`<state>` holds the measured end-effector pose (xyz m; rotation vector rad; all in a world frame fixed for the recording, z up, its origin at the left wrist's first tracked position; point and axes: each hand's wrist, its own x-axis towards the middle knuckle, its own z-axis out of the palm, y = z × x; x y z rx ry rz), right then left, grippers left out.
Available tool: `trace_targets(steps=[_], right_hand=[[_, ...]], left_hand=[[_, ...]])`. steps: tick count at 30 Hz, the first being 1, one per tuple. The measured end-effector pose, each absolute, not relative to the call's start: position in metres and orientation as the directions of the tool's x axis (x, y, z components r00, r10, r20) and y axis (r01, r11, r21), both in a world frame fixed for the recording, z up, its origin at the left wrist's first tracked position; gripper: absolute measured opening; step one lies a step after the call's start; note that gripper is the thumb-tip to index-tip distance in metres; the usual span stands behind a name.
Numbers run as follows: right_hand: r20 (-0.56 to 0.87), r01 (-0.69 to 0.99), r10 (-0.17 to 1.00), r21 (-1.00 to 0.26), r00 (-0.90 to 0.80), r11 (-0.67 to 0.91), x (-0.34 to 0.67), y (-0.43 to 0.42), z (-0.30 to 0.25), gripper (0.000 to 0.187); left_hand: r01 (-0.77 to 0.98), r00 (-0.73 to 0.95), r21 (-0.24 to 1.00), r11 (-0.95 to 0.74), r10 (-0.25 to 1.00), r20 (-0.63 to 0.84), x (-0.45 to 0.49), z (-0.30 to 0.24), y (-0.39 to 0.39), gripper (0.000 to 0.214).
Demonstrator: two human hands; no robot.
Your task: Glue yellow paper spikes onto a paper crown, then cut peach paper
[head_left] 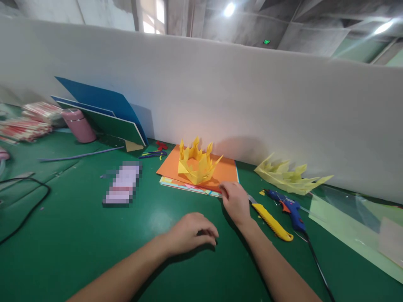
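A yellow paper crown (198,170) with pointed tips stands upright on a sheet of orange paper (170,165), the top of a stack of coloured sheets. My right hand (235,202) is at the front right edge of this stack, its fingers curled and closed on the orange paper's edge; the fingertips are partly hidden. Nearer to me, my left hand (193,233) hovers low over the table with nothing in it, fingers bent and thumb apart. Just right of my right hand lies a yellow utility knife (273,221), its blade end close to my fingers.
A blue glue gun (291,209) with a black cord lies beside a pale yellow paper crown (291,178). Translucent green sheets (352,239) cover the right side. Leftward are a phone (123,184), a pink bottle (79,126) and leaning blue boards (103,98). A white partition (201,84) stands behind.
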<state>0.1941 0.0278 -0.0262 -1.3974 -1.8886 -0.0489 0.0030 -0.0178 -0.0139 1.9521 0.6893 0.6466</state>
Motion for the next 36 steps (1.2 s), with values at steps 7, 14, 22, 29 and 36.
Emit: trace_targets(steps=[7,14,22,29,36], right_hand=[[0.599,0.847,0.785,-0.328,-0.156,0.419,0.2,0.039,-0.024,0.033],[0.573,0.857,0.78,-0.242,-0.252,0.455,0.204,0.035,-0.031,0.024],[0.548,0.839,0.776,-0.222,-0.313,0.496,0.208,0.034,-0.034,0.024],[0.562,0.78,0.766,-0.308,-0.313,0.544,0.207,0.036,-0.035,0.031],[0.601,0.804,0.758,-0.306,-0.251,0.509,0.204,0.036,-0.034,0.034]], left_hand=[[0.113,0.724,0.9,-0.421,0.655,0.216,0.001,-0.013,-0.017,0.008],[0.209,0.726,0.923,-0.323,0.684,0.075,0.003,-0.017,-0.016,0.017],[0.326,0.541,0.875,-0.357,0.83,0.138,0.003,-0.01,-0.014,0.018],[0.281,0.542,0.836,-0.471,0.797,0.266,0.003,-0.02,-0.012,0.009],[0.336,0.433,0.808,-0.485,0.841,0.325,0.003,-0.019,-0.006,0.019]])
